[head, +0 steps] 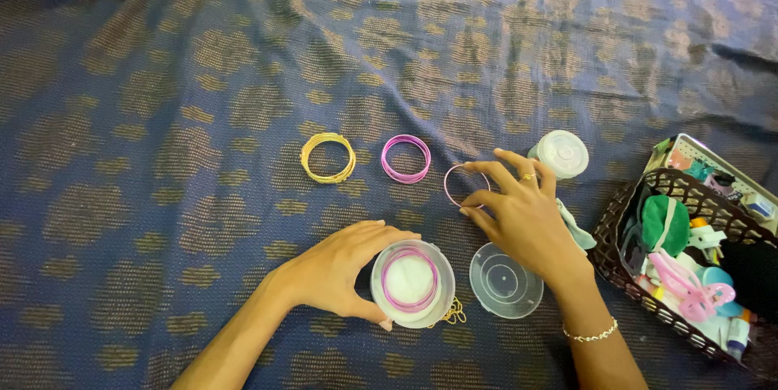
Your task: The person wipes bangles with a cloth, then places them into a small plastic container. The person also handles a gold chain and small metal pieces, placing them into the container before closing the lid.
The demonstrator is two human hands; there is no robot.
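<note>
Blue patterned cloth point(162, 74): pink bangle point(455, 185) beneath right hand's point(519, 212) fingers point(486, 168).

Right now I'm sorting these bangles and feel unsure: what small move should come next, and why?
Probably lift the pink bangles under the right hand toward the open container the left hand steadies; it already holds pink ones, and its lid lies beside it.

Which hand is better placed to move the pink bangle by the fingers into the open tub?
Right. The right hand already pinches that bangle, close to the tub. The left hand is busy steadying the tub.
</note>
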